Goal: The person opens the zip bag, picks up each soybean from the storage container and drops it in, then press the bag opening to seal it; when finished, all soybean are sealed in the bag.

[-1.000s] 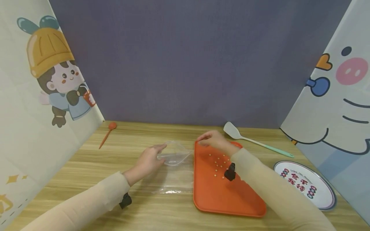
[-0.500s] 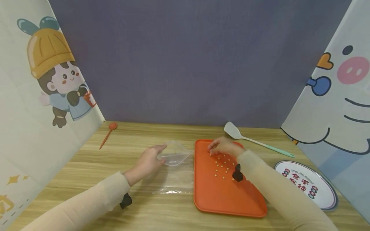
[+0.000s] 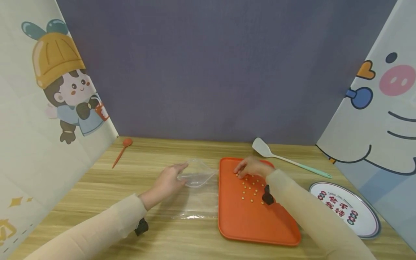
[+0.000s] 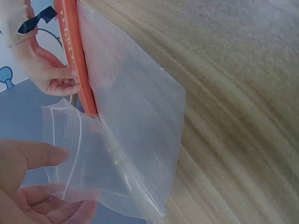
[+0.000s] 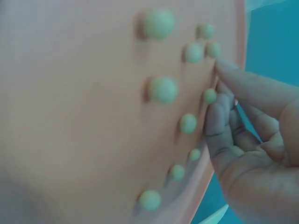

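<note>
R hand [image 3: 253, 167] is low at far-L part of orange tray [image 3: 253, 224], thumb & forefinger about one pale ball [image 5: 210, 96]; can't tell if they've actually clamped it; L hand [image 3: 165, 182] is at the mouth of clear zip-lock bag [image 3: 201, 198], thumb & fingers apart, touching the film, mouth gaping; bag is on wood-grain table [image 3: 175, 240], up against or just beside tray's L edge, can't tell which.

Risks, prob. in this order: ball's round, so an off-centre pinch could squirt it sideways; tray lip looks low, might not stop it; loose balls [image 3: 249, 188] sit close by, so knuckles could nudge them; black wrist mount [image 3: 268, 195] hangs near some, & a forearm dip might sweep several; film looks thin & floppy, so if L hand slackens, mouth could sag & a ball let go there would miss; crossing tray edge w/ a weak pinch could also drop one on the table.
</note>
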The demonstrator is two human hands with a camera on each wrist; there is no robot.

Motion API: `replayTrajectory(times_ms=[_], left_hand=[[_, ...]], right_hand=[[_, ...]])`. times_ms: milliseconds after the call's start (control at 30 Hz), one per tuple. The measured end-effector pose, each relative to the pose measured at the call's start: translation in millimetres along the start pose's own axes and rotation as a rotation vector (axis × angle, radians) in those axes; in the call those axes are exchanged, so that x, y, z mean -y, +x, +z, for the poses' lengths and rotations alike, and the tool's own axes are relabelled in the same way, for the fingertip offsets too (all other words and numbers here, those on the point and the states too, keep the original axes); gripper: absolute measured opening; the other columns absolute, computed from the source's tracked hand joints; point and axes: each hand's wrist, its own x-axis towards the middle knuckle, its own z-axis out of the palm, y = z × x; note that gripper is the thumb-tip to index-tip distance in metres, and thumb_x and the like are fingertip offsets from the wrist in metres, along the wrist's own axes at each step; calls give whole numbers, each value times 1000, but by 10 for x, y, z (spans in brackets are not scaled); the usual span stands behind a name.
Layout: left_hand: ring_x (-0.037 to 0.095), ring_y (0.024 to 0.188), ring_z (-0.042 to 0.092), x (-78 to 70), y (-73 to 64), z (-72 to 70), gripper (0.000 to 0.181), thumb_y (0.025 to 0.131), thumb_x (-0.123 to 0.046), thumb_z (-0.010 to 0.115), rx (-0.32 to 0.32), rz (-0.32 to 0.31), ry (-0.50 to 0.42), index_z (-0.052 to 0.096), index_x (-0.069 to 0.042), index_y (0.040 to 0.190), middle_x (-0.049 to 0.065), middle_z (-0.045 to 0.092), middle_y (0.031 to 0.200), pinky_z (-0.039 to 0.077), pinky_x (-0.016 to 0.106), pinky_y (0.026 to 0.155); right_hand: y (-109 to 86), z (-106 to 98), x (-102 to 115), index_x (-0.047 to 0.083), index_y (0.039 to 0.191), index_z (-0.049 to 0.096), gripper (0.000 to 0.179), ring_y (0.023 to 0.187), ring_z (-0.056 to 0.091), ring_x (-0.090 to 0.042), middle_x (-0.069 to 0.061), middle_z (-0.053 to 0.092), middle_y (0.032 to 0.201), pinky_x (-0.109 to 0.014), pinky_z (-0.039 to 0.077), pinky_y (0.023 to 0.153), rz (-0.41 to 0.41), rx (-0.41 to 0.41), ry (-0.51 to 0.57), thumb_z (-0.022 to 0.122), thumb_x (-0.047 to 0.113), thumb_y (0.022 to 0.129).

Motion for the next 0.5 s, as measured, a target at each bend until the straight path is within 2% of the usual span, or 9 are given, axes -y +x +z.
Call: replayTrajectory(times_ms=[300,500], left_hand=[[37,127,53,-4,3,-6,61,79,-5,74,4,12,21,53,-1,136,20,54,138,45,48,106],[36,129,51,-9,-22,11,61,79,-3,73,18,-7,-13,52,-1,137,18,52,140,44,48,108]], right_hand=[[23,-25,-14,1,98,75,19,78,62,-9,-10,75,98,-22,51,66,1,-32,-81,76,7,80],[30,-42,-58,-5,99,72,18,73,64,-11,-12,74,92,-27,57,65,-42,-31,-36,73,2,82]])
